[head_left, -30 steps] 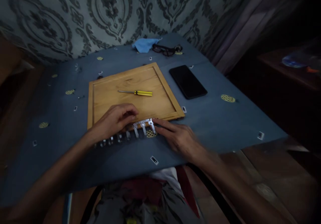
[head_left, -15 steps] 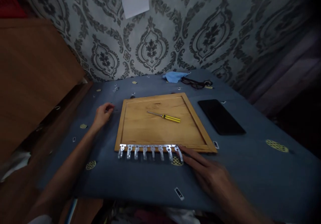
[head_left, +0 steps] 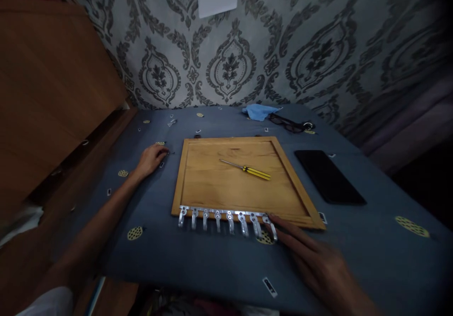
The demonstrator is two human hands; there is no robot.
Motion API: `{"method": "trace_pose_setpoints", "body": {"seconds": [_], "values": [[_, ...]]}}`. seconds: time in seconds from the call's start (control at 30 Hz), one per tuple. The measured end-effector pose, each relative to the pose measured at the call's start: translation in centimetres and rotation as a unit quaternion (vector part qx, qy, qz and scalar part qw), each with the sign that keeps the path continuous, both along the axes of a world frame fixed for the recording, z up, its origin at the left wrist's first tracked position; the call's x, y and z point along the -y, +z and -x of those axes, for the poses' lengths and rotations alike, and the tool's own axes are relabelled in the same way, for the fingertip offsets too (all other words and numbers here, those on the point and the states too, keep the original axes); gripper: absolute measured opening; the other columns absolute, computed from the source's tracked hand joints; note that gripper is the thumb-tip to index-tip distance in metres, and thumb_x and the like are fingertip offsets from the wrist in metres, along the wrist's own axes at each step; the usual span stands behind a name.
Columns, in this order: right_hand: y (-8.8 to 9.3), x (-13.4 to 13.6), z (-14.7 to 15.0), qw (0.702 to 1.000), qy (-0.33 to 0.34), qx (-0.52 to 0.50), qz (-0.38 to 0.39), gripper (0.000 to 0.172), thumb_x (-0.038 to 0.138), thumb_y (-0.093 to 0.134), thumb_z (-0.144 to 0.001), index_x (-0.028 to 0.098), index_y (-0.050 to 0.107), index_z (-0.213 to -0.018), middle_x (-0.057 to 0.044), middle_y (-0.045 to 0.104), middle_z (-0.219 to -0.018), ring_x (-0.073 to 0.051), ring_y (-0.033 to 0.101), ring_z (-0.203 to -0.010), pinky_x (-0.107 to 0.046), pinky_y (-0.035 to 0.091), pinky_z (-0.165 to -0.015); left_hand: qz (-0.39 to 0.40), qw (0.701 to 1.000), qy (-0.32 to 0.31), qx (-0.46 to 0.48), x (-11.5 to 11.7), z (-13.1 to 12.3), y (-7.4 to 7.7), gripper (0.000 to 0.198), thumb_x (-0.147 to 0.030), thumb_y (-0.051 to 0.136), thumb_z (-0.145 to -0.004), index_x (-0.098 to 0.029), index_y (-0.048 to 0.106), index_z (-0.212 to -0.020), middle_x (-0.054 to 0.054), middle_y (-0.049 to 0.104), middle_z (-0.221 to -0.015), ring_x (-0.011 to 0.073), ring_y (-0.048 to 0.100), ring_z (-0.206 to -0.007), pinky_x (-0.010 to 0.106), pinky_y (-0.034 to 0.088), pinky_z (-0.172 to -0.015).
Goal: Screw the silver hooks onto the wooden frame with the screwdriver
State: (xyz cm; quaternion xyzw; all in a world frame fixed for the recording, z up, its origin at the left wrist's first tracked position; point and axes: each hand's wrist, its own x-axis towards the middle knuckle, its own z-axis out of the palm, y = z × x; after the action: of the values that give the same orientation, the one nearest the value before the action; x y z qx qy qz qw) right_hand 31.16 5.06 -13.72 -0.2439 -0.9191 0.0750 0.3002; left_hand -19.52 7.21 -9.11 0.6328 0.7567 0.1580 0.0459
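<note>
A metal hook rail (head_left: pixel 229 213) with several hooks lies along the near edge of a framed wooden board (head_left: pixel 212 191), its hooks hanging over the side. My right hand (head_left: pixel 314 254) reaches in from the right with fingers stretched out, fingertips touching the rail's right end; the thumb is hidden. Left of the board, my left hand (head_left: pixel 151 159) rests at the cloth with thumb and fingers pinched together. Something tiny and dark shows at those fingertips, too small to make out. A screwdriver (head_left: pixel 256 172) with a yellow and black handle lies on the board, its tip pointing left.
A black flat slab (head_left: pixel 329 176) lies right of the board. Behind it are a blue cloth (head_left: pixel 260 112) and dark-framed glasses (head_left: pixel 288 123). The blue patterned tablecloth (head_left: pixel 198 264) meets a wallpapered wall; a wooden cabinet (head_left: pixel 60 80) stands at left.
The view has shifted, so everything appears slightly further right. My left fingers have closed more tightly near the cloth. My right fingertips stay at the rail's end.
</note>
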Motion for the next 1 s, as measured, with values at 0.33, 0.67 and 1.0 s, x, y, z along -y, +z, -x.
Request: {"method": "trace_pose_setpoints", "body": {"seconds": [0.33, 0.67, 1.0], "values": [[1.1, 0.2, 0.0, 1.0, 0.004, 0.018, 0.009, 0.051, 0.008, 0.043, -0.101, 0.03, 0.062, -0.142, -0.007, 0.069, -0.14, -0.02, 0.08, -0.101, -0.025, 0.068, -0.08, -0.013, 0.997, -0.077, -0.025, -0.2, 0.8, -0.3, 0.029, -0.038, 0.063, -0.101, -0.016, 0.067, -0.12, 0.009, 0.068, -0.121, 0.0249, 0.065, -0.115, 0.05, 0.054, -0.103], [1.1, 0.5, 0.3, 1.0, -0.003, 0.015, 0.005, 0.052, 0.007, 0.044, -0.101, 0.029, 0.06, -0.145, -0.008, 0.069, -0.14, -0.021, 0.079, -0.103, -0.028, 0.068, -0.083, -0.022, 0.993, -0.108, -0.048, 1.1, 0.7, -0.1, 0.025, -0.034, 0.055, -0.103, -0.016, 0.069, -0.112, 0.008, 0.068, -0.11, 0.0236, 0.064, -0.106, 0.044, 0.052, -0.095], [2.3, 0.9, 0.9, 0.999, -0.004, 0.023, 0.032, 0.042, 0.006, 0.045, -0.1, 0.025, 0.07, -0.128, -0.009, 0.071, -0.139, -0.02, 0.079, -0.107, -0.029, 0.067, -0.087, -0.026, 0.995, -0.087, -0.047, 2.3, -0.4, 1.3, 0.022, -0.036, 0.05, -0.091, -0.019, 0.065, -0.089, 0.007, 0.067, -0.092, 0.0241, 0.064, -0.089, 0.036, 0.051, -0.082]]}}
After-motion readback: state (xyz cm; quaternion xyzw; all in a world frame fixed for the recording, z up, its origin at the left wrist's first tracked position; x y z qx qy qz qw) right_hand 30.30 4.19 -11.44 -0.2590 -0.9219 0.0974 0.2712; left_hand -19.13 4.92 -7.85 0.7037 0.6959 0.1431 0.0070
